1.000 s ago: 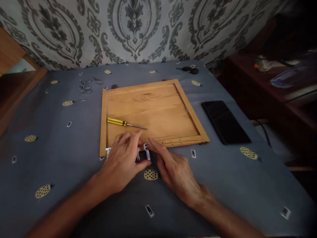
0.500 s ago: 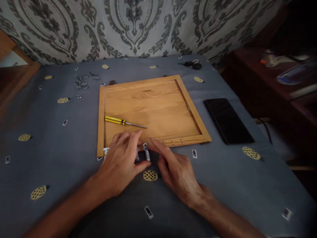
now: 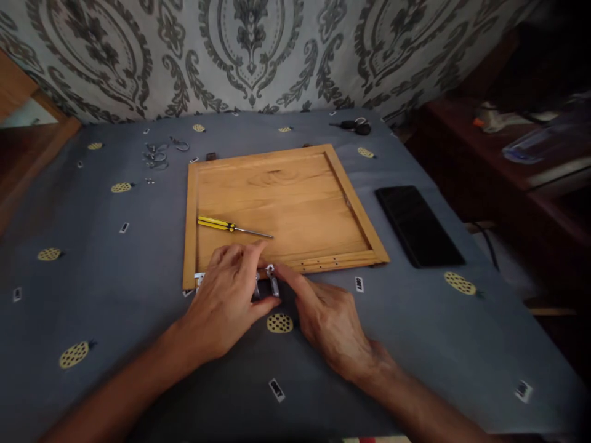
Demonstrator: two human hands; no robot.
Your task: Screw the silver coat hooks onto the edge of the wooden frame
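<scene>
A framed wooden panel [image 3: 277,197] lies flat on the cloth. Along its near edge a small metal hook [image 3: 273,284] hangs outward, and a second piece of metal beside it is mostly covered by my fingers. My left hand [image 3: 231,295] curls around these parts, its thumb at the hook's lower end and its index finger above the frame edge. With its index fingertip, my right hand [image 3: 327,317] touches the hook's upper end; the other fingers are folded under. A white metal bracket [image 3: 199,278] peeks out left of my left hand. On the panel rests a yellow-and-black screwdriver [image 3: 235,227].
Several loose metal hooks [image 3: 156,155] and tiny screws [image 3: 150,181] lie at the back left. A black phone [image 3: 419,226] is right of the panel, keys [image 3: 355,126] behind it. A patterned curtain [image 3: 252,55] closes the back; a dark red shelf [image 3: 489,147] stands at right.
My right thumb, visible before, is now tucked out of sight, and the right hand sits slightly closer to the hook. The view has shifted a little; the left hand keeps its place.
</scene>
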